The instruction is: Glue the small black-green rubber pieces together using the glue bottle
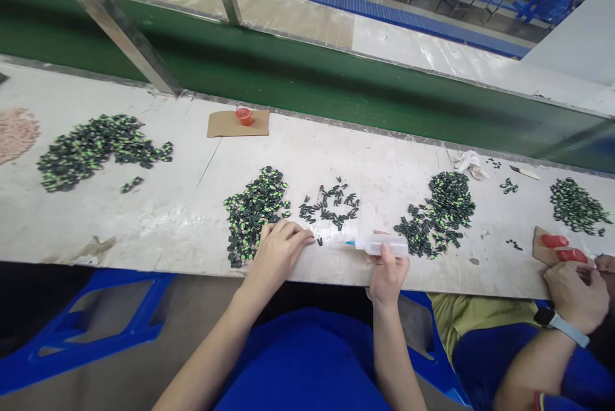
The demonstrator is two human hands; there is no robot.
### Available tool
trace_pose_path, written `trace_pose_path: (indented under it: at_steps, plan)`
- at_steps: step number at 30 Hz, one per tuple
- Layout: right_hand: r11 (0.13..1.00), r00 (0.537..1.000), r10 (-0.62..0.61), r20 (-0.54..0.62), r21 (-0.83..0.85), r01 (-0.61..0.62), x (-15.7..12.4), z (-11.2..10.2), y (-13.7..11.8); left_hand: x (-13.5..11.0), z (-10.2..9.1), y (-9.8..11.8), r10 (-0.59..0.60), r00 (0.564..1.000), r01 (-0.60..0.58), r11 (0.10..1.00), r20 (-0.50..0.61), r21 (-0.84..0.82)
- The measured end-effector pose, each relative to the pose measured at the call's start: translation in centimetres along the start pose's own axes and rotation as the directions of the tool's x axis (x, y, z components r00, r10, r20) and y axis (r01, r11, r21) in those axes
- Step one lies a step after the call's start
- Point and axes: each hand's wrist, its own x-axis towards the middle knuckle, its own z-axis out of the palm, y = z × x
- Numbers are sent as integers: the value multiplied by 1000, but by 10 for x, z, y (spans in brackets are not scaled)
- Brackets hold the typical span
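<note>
My right hand (388,278) is wrapped round a white squeeze bottle (372,244) with a thin blue dispensing tip. The bottle lies nearly level above the table, its tip pointing left. My left hand (282,243) rests low at the edge of a pile of small dark pieces with green marks (254,209). Its fingers are drawn together; what they pinch, if anything, is hidden. Just right of those fingertips lies a single small dark V-shaped piece (319,241). Similar dark pieces (331,214) lie in a loose ring beyond, between the hands.
Another dark-green pile (451,203) sits right of the bottle, and one more (96,148) far left. Cardboard (218,124) holds a small red cup (244,116) at the back. A co-worker's hand (576,292) is by red items (555,241) at right. A green belt (307,91) runs behind.
</note>
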Motion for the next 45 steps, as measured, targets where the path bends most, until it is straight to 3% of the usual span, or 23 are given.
trace_pose_path:
  at_steps: [4, 10, 20, 39, 45]
  plan:
    - [987, 996, -85, -28, -142, 80, -19, 12, 2, -12, 6, 3, -112, 987, 109, 993, -115, -37]
    - [894, 966, -238, 97, -368, 257, -26, 27, -3, -17, 11, 2, -101, 988, 80, 981, -113, -176]
    - [773, 903, -364, 228, -467, 430, -20, 41, -3, -15, 15, 0, -160, 973, 124, 969, -163, -211]
    - [868, 947, -221, 234, -396, 300, -17, 40, 4, -12, 12, 3, -121, 968, 84, 982, -220, -171]
    - [924, 977, -135, 163, -334, 184, -19, 40, 5, -13, 15, 0, -117, 967, 76, 981, -227, -181]
